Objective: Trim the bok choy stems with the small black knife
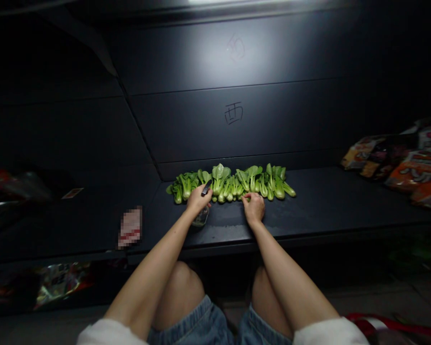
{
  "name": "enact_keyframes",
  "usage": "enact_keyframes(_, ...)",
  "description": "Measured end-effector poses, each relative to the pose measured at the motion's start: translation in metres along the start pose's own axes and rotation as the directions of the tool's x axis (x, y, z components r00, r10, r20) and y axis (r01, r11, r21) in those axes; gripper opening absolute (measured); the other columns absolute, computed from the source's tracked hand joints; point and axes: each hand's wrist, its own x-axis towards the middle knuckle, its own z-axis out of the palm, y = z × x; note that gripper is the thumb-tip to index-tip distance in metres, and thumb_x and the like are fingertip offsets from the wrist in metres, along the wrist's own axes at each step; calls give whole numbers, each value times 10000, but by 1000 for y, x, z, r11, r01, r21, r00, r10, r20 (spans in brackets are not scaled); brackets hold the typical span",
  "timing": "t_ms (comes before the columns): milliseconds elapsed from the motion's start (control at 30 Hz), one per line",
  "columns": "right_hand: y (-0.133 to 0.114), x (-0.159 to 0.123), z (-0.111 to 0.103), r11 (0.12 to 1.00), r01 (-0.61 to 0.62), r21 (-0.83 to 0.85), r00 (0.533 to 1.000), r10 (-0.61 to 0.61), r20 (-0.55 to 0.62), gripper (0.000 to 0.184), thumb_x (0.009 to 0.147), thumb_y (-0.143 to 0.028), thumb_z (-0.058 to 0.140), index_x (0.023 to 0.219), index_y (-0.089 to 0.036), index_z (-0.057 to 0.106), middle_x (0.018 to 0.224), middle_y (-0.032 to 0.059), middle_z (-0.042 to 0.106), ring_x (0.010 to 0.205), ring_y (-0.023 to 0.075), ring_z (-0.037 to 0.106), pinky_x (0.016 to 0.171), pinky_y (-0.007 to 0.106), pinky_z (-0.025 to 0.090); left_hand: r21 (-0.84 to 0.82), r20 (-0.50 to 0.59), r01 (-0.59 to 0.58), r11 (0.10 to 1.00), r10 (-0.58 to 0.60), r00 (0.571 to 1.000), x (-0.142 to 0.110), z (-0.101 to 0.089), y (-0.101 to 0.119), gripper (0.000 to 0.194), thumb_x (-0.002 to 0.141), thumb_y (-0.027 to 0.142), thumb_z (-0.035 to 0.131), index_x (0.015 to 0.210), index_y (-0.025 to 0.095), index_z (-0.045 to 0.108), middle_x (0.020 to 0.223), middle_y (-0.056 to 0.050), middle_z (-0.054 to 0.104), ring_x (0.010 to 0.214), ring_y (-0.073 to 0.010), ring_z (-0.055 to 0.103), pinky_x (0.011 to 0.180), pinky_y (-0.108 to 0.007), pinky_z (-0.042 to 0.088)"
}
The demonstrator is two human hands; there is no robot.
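Gripping spray bottle (206, 188) in left hand (197, 199) | pinching greens (220, 181) with right hand (255, 209) | lined up on shelf (224, 221); unable to judge remainder

Orange packets (422, 172) at right, blurry, partly beyond the edge
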Motion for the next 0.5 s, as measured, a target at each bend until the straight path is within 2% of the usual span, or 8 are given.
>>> enact_keyframes(133, -2, 0, -4, 992, 123, 2, 990, -123, 72, 358, 931, -393, 474, 813, -178, 736, 930, 116, 706, 914, 247, 546, 830, 356, 396, 8, -5, -5, 1000, 5, 1000, 0, -1, -1, 180, 835, 346, 497, 840, 192, 589, 554, 23, 625, 447, -145, 622, 492, -216, 400)
enact_keyframes(267, -5, -1, -5, 990, 139, -17, 983, -136, 124, 467, 960, -433, 414, 763, -190, 761, 965, 107, 714, 960, 250, 528, 864, 375, 386, 8, 1, 0, 1000, 0, 1000, 1, 0, -3, 188, 842, 346, 488, 847, 189, 592, 530, 24, 619, 446, -149, 620, 495, -218, 402)
enact_keyframes(367, -7, -5, -6, 986, 157, -50, 976, -147, 164, 393, 945, -390, 451, 822, -201, 773, 1041, 103, 699, 1029, 261, 502, 882, 393, 387, 3, 11, -2, 1000, 2, 1000, 1, 1, -4, 188, 842, 345, 490, 845, 186, 591, 527, 26, 616, 436, -145, 613, 482, -215, 390)
enact_keyframes(500, -12, -14, -9, 950, 268, -159, 947, -230, 223, 247, 885, -330, 562, 875, -216, 780, 1261, 126, 601, 1232, 310, 397, 972, 459, 348, 2, 8, -19, 1000, 19, 1000, 1, -1, -4, 189, 835, 353, 500, 852, 192, 596, 541, 24, 624, 446, -148, 616, 494, -220, 396)
